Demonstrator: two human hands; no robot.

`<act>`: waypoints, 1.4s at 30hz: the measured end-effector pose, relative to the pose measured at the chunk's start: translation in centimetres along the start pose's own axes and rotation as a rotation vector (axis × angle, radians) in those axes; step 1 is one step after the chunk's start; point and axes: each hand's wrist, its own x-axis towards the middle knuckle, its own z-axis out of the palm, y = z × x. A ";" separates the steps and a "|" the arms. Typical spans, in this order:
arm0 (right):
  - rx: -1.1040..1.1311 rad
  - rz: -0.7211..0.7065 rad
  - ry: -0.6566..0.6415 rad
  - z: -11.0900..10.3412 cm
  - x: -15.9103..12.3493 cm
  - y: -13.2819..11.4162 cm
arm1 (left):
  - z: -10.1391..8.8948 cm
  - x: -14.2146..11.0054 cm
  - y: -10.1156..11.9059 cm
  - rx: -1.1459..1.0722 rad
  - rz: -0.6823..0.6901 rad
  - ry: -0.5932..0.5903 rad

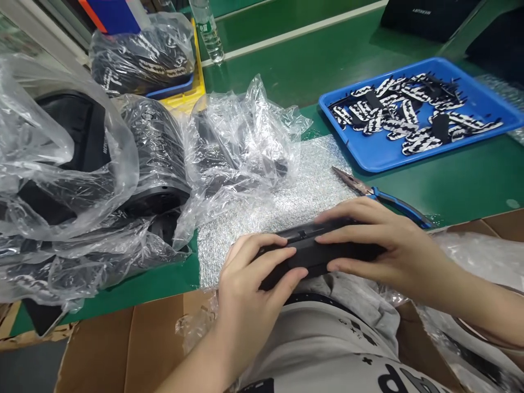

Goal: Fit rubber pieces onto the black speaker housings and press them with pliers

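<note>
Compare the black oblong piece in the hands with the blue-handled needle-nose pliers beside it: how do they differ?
The black oblong piece is gripped by the left hand and right hand; the blue-handled needle-nose pliers lie unheld on the green bench. The piece is thick and blocky; the pliers are slim, tapering to a bare metal nose. The piece looks all black; the pliers show blue and metal. Both are near the silvery bubble sheet.
</note>
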 end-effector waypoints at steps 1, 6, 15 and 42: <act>-0.007 -0.010 -0.002 0.1 0.0 0.1 | -0.1 0.0 0.0 0.003 -0.004 -0.001; 0.005 -0.016 -0.025 0.0 0.0 0.3 | -0.4 0.3 0.3 -0.014 -0.072 -0.048; 0.021 -0.012 -0.069 -0.4 0.2 0.1 | -0.4 0.5 0.6 -0.039 -0.129 -0.094; -0.391 -0.096 0.018 0.6 -0.2 -2.7 | 0.2 0.5 0.4 0.108 0.029 -0.095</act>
